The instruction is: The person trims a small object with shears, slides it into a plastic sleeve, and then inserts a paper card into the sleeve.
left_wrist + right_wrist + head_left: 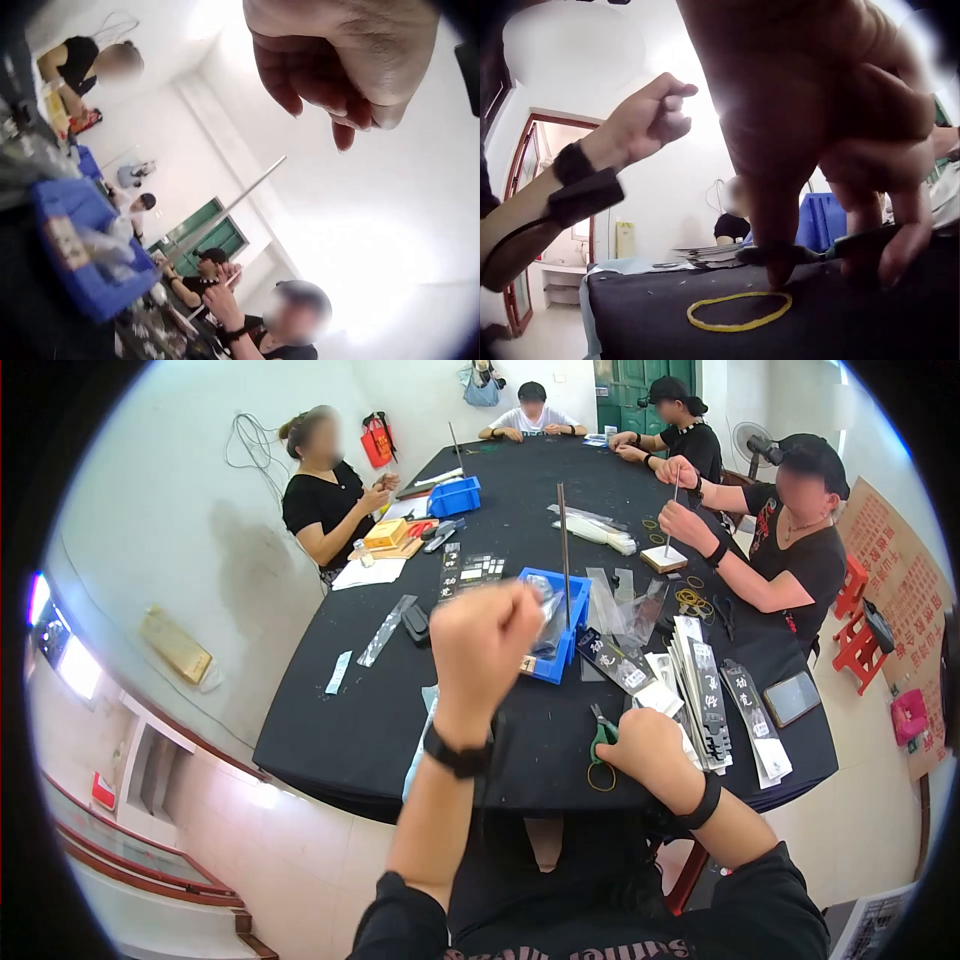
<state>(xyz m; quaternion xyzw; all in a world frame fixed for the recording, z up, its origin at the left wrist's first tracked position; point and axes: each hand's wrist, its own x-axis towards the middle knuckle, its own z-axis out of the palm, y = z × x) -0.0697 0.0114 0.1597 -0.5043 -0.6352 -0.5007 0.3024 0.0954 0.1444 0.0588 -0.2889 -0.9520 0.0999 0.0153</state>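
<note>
One pr scissors gripped in my R hand, blades fwd; yellow band just my side of them, R nearer; L hand up, curled, seemingly empty.

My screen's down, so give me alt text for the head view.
The right hand grips green-handled scissors at a black-covered table, while the left hand is raised in a loose fist, partly in front of a blue bin. Packets lie right of the scissors; four other people are around the table.
</note>
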